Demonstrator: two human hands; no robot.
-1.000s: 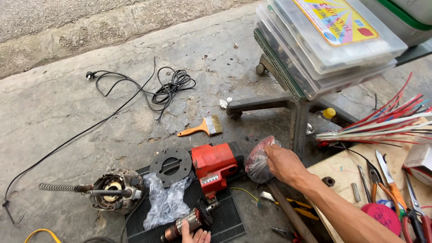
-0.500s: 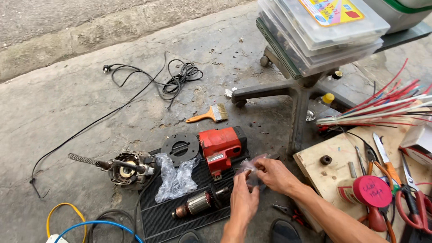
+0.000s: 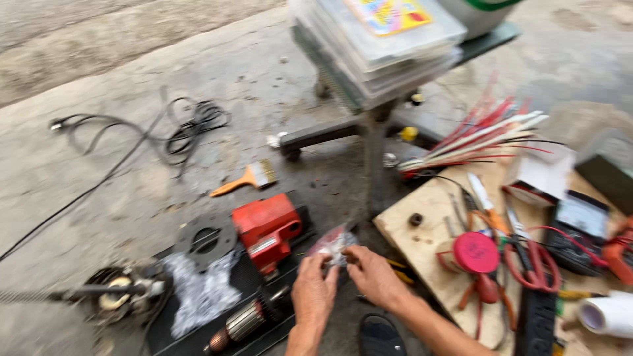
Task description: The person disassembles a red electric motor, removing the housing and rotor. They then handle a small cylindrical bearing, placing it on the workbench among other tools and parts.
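My left hand [image 3: 312, 290] and my right hand [image 3: 373, 275] meet low in the middle of the view, both gripping a small clear plastic bag [image 3: 333, 242] with red inside. Just left of the bag lies a red power-tool housing [image 3: 267, 229] on a black mat [image 3: 264, 329]. A motor armature [image 3: 244, 323] rests on the mat below my left hand, beside a crumpled clear plastic bag [image 3: 201, 293]. The frame is blurred by motion.
A motor part with a shaft [image 3: 115, 295] lies far left, with a black gasket [image 3: 204, 238], an orange-handled brush [image 3: 247, 178] and a black cable [image 3: 178, 132] beyond. To the right, a wooden board [image 3: 422, 247] holds pliers, red-handled scissors [image 3: 534, 264], a pink reel [image 3: 476, 252] and a meter [image 3: 580, 224]. Stacked plastic cases [image 3: 382, 46] sit on a metal stand.
My right hand carried the small bag from beside the red housing toward me, and my left hand rose to take hold of it too. The camera shifted right.
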